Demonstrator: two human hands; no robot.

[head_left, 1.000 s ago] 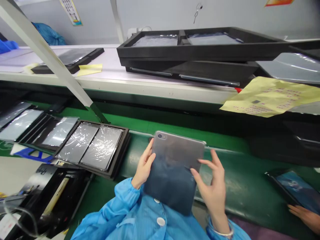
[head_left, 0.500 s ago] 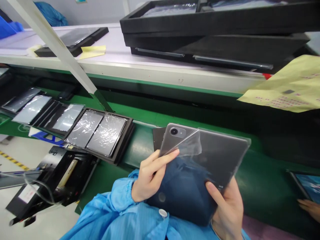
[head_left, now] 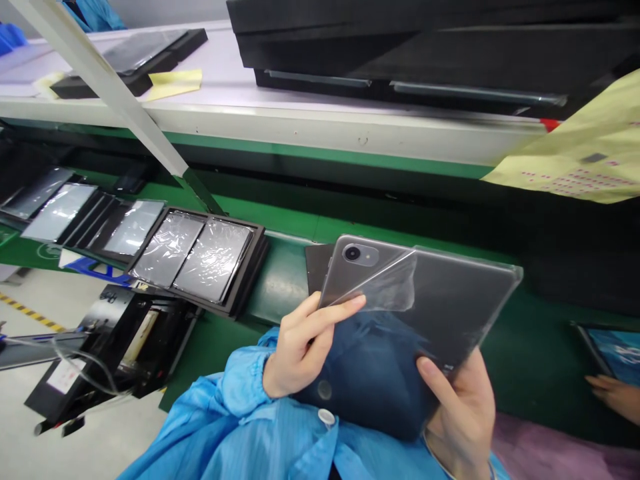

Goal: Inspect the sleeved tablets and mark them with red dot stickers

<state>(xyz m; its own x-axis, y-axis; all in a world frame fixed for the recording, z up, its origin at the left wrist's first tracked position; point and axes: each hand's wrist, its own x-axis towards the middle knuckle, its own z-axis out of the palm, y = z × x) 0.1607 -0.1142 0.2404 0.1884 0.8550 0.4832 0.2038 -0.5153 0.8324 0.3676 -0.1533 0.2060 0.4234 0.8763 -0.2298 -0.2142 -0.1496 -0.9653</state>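
Observation:
I hold a grey tablet [head_left: 450, 307] back side up, its camera at the top left corner. A clear protective film [head_left: 387, 287] is peeled back from that corner. My left hand [head_left: 300, 347] pinches the film's lifted edge with the fingers closed on it. My right hand [head_left: 463, 413] grips the tablet's lower right edge from beneath, thumb on top. The tablet sits above a green conveyor belt [head_left: 525, 360].
A black tray [head_left: 250, 280] with two film-wrapped panels lies to the left, more trays beyond it. Stacked black trays [head_left: 400, 60] sit on the white shelf [head_left: 300, 127]. A yellow sheet [head_left: 580, 167] hangs at right. Another person's hand [head_left: 615, 393] holds a tablet at far right.
The tablet was turned and tilted toward the right. My left hand lifted the film off the camera corner; my right hand moved under the lower edge.

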